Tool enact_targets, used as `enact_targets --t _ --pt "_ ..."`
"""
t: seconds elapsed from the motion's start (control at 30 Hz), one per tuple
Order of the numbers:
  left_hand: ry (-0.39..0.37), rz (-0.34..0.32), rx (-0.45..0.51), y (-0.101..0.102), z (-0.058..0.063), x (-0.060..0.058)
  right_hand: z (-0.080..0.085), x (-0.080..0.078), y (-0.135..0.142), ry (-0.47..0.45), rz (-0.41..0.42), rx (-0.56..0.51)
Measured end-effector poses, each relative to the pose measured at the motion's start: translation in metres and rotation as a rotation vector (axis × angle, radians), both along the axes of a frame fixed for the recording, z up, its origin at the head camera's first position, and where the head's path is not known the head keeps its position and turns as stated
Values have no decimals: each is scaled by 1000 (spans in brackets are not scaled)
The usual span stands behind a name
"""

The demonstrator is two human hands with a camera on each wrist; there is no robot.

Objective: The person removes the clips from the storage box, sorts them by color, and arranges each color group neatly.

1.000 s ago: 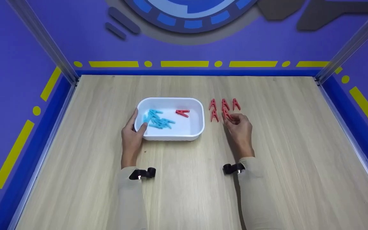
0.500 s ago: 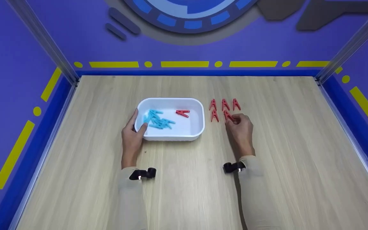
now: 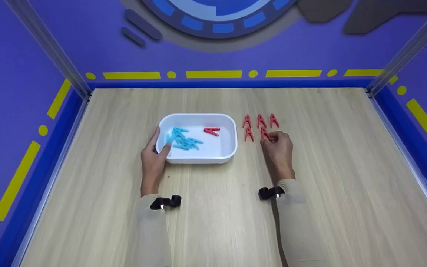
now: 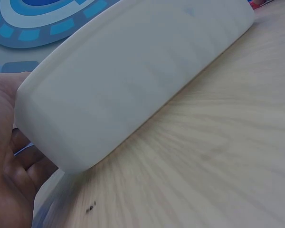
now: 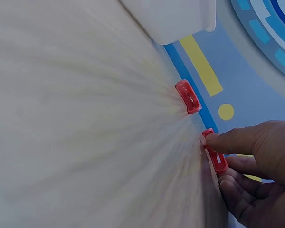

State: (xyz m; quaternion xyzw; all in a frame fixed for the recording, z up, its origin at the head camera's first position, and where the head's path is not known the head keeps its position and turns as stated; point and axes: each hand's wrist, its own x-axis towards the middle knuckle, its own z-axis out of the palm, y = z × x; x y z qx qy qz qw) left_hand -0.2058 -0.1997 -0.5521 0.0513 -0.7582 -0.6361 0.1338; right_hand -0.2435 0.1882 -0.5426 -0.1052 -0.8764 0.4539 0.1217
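Observation:
My left hand (image 3: 153,160) grips the left end of a white plastic tub (image 3: 213,160), thumb over the rim and fingers along the outside. Inside the tub lie a cluster of light-blue clothespins (image 3: 185,142) and one red clothespin (image 3: 211,131). To the tub's right, my right hand (image 3: 279,150) pinches a red clothespin (image 5: 217,159) at the table, thumb and fingers on its sides. That clip is the right one of a front row of two. Beside it lies another red clothespin (image 3: 249,134). Behind them several more, such as a red clothespin (image 3: 261,121), form a row.
The wooden table (image 3: 213,215) is bounded by a blue-purple back wall (image 3: 213,59) and side walls with yellow markings. A wrist camera (image 3: 166,202) sits on the left sleeve, and another wrist camera (image 3: 271,193) on the right.
The pinched red clothespin has shifted slightly right and toward me, coming apart from the one behind it. The left hand and tub have stayed put.

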Motion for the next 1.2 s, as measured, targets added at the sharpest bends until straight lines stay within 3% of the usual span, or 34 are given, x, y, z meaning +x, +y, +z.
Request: enact_targets --t 0.43,0.67,1.2 --pt "-3 13 -22 -1 1 2 4 0 -1 -12 11 -6" --pt "17 9 -16 -2 2 0 14 2 -2 34 11 -20" --pt "21 -5 -19 0 0 1 28 12 -36 161 248 -140"
